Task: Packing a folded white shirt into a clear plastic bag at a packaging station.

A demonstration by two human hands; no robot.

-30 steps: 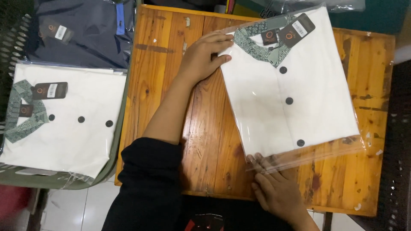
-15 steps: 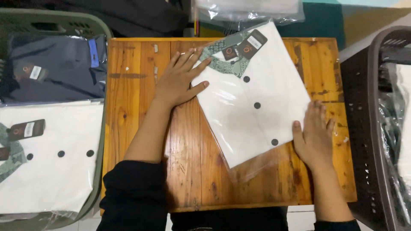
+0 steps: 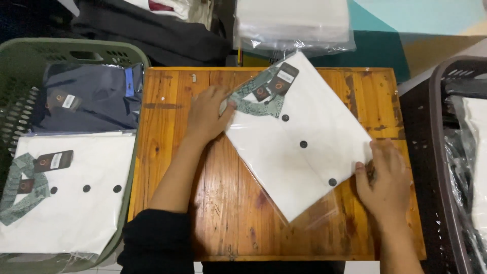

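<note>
We've got our left hand [image 3: 205,114] and right hand [image 3: 385,177] pressed flat, gripping nothing, on the folded white shirt in slippery clear plastic [image 3: 299,142] on the wooden table [image 3: 167,127], probably light and floppy, so we'd grab opposite edges.

1. Wooden table [image 3: 172,152]: the left strip, between the table edge and the left hand [image 3: 205,119], is bare wood.
2. The near centre, between the left forearm and the bagged white shirt [image 3: 299,147], is bare wood.
3. The shirt lies diagonally across the centre and right; the right hand [image 3: 385,182] presses its right corner.
4. Green basket [image 3: 129,66], holding packed shirts, touches the left table edge.
5. Dark basket [image 3: 439,152] stands just beside the right edge.
6. Stack of clear bags [image 3: 294,25] blocks the far edge.
</note>
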